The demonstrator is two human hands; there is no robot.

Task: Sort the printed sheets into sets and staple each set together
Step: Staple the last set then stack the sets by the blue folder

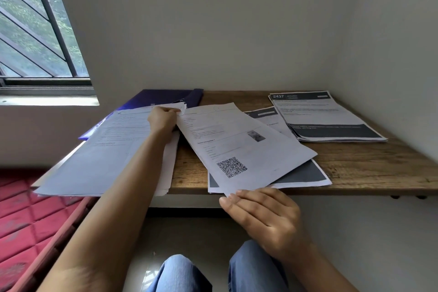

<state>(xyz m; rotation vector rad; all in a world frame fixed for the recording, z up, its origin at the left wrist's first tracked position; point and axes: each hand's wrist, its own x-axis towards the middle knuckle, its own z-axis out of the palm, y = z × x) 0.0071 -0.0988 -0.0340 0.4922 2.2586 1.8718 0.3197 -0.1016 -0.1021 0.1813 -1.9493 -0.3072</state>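
1. Knees (180, 272) in blue jeans fill the bottom centre of the frame.
2. Just above them, right of centre, my right hand (263, 216) holds the near corner of the QR-code sheet (237, 140). The fingers are almost straight and lightly closed on the paper's edge.
3. That sheet lies tilted across the middle, overhanging the front edge of the wooden table (367, 168). It covers most of a dark-banded sheet (305, 173).
4. Left of centre, my left hand (163, 121) reaches the far corner of the left stack (106, 149), with fingers curled and pinching the top sheets there.
5. The left stack hangs off the table's left end.
6. At upper right on the table, a separate pile (331, 116) headed 2437 lies apart from both hands.
7. A blue folder (161, 97) lies at the back, partly under the left stack.
8. A barred window (35, 31) is at upper left, and a red quilted cushion (23, 220) at lower left.
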